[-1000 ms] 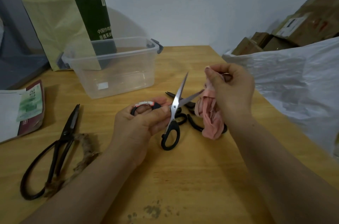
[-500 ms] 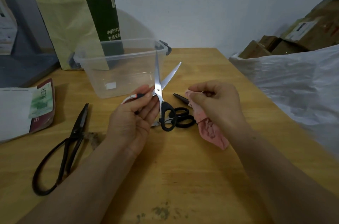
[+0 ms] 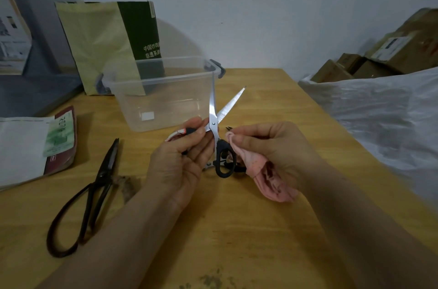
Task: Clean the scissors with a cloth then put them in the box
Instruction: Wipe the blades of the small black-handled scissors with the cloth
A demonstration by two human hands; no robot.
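Wooden table (image 3: 237,229) | left hand (image 3: 180,158) grips open scissors (image 3: 220,145) | right hand (image 3: 272,144) pinches pink cloth (image 3: 272,179)

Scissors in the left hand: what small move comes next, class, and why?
Probably lift the cloth in the right hand and wipe the scissors along their open blades: the left hand holds them upright, and the cloth sits low by the handle.

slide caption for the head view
Person's left hand holds open black-handled steel scissors while right hand pinches a pink cloth near a clear plastic box.
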